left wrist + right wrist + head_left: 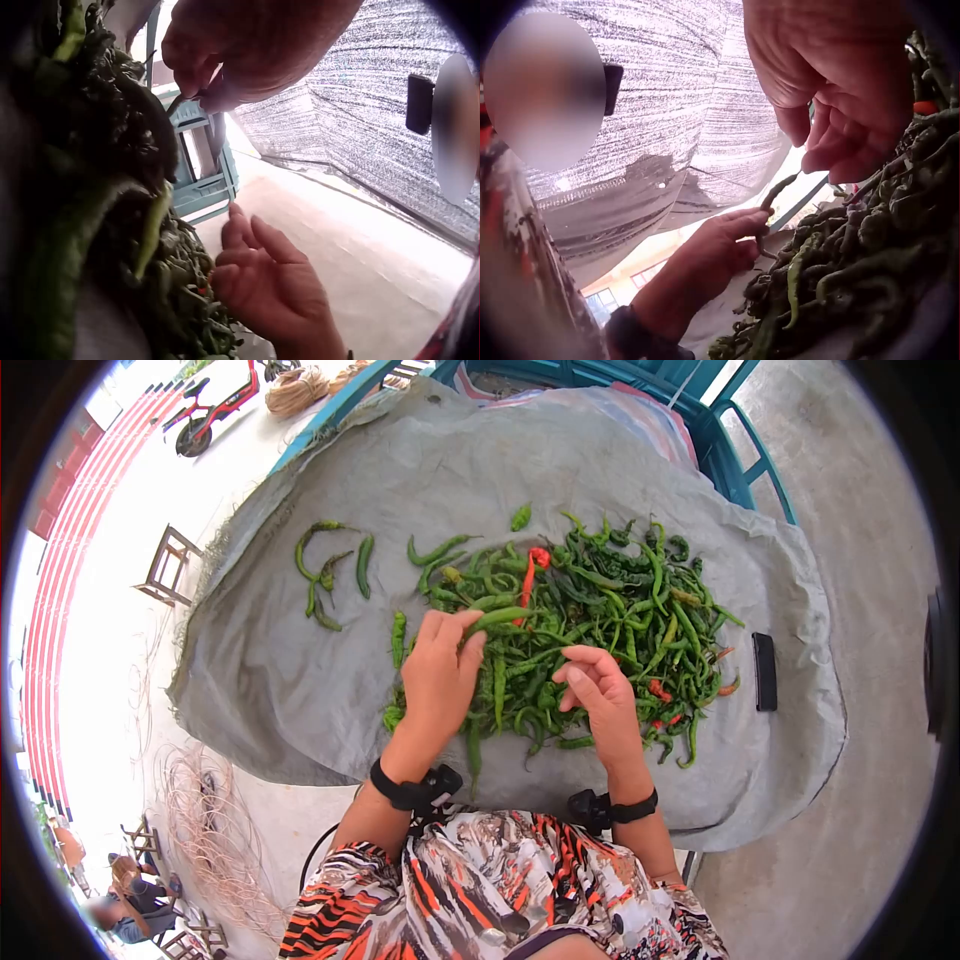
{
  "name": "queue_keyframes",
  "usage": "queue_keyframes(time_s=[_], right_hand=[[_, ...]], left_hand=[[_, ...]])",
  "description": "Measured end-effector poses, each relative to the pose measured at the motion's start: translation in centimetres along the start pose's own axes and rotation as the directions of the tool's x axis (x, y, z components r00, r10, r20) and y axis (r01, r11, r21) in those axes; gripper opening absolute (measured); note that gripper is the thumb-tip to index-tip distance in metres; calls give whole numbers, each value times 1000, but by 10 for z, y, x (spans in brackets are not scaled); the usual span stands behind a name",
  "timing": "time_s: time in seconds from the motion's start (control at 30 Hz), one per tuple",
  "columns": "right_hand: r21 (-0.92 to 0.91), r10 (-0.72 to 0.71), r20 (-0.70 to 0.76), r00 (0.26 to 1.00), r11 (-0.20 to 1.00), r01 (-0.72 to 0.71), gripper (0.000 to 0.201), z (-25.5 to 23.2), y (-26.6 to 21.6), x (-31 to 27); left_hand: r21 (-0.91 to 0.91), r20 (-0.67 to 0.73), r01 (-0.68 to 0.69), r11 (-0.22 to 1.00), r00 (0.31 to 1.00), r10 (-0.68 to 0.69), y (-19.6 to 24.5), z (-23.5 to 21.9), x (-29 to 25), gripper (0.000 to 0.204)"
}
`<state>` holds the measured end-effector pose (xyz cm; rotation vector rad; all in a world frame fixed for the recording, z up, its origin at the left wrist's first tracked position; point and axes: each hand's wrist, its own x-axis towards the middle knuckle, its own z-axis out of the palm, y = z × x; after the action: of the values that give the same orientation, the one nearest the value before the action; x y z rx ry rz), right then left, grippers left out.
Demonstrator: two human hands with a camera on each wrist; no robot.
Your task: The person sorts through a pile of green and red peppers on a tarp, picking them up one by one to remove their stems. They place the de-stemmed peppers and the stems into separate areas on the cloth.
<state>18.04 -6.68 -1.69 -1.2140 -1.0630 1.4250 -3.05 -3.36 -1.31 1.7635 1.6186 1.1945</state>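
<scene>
starting at the far left, treat the few green peppers (327, 575) on the grey sheet (290, 695) as a separate cluster, well apart from the heap; leave bare sheet between, to avoid mixing the two lots. next, see the left hand (437, 675) grasping one green pepper (503, 615) between thumb and fingers, over the left part of the heap, with the free end pointing right. judge that pinch sound: close to one end, with most of the length in view. use light pressure, for fear of bruising or snapping the flesh, and roll the wrist a little to check every side for soft or dark patches. lift free of the tangle before moving sideways, so as not to drag neighbours along by hooked stems. further right, use the red pepper (528, 588) as an easy landmark within the green. across the heap (680, 625), find the right hand (605, 710) relaxed, with fingers loosely bent and nothing in the grasp; best held low and near, ready to part the tangle or steady a stem. at the far right, mind the dark phone (765, 672) beside the heap, and avoid pushing loose peppers against it.
</scene>
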Motion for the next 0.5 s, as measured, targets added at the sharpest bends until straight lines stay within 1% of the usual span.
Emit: queue_keyframes(time_s=[0.1,0.13,0.23,0.33,0.43,0.5], right_hand=[[45,-46,-7,999,998,46,30,19,-12,4],[69,-74,-39,997,995,76,28,29,-17,4],[-6,-89,41,995,996,89,26,19,-7,8],[-55,-115,43,992,992,118,25,18,-11,10],[-20,-116,43,992,993,117,26,10,-14,12],[65,-167,3,986,984,167,28,6,-19,17]], left_hand=[[-140,118,5,990,993,12,5,-3,-7,22],[-180,146,18,984,989,9,5,-2,-10,22],[-210,203,-20,978,977,64,-1,2,-14,21],[-287,257,62,956,966,14,1,-4,-15,19],[-339,266,74,938,964,20,-7,3,-13,21],[-183,189,68,981,982,-32,1,-1,-9,26]])
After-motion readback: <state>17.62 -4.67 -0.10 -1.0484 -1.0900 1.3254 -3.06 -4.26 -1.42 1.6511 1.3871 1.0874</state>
